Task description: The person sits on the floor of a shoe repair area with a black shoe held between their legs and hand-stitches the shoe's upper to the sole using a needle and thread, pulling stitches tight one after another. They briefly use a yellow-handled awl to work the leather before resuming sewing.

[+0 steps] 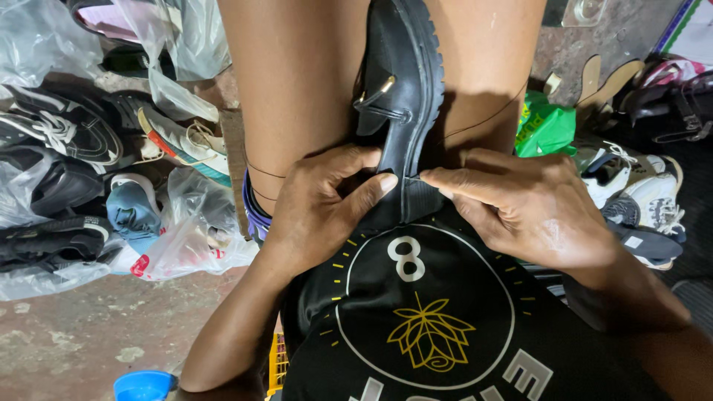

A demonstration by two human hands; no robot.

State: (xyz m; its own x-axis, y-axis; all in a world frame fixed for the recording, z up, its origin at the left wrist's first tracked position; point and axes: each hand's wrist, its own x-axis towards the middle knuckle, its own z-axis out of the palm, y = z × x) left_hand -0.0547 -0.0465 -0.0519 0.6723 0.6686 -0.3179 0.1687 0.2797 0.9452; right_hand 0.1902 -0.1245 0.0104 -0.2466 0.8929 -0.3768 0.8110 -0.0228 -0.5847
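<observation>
I am watching a black shoe being held sole-edge up between the person's knees, its toe pointing away from the hands. The left hand is gripping the heel end, thumb and fingers closed around the upper just left of the sole seam. The right hand is pinching a thin needle between fingertips, its tip touching the seam right beside the left thumb. A thread is trailing from the right hand's side across the leg. I judge the step in hand to be hand-stitching the sole to the upper. The next move calls for a firm, straight push through the seam, with the left thumb kept clear. Other shoes are lying on the floor to the left hand's side.
</observation>
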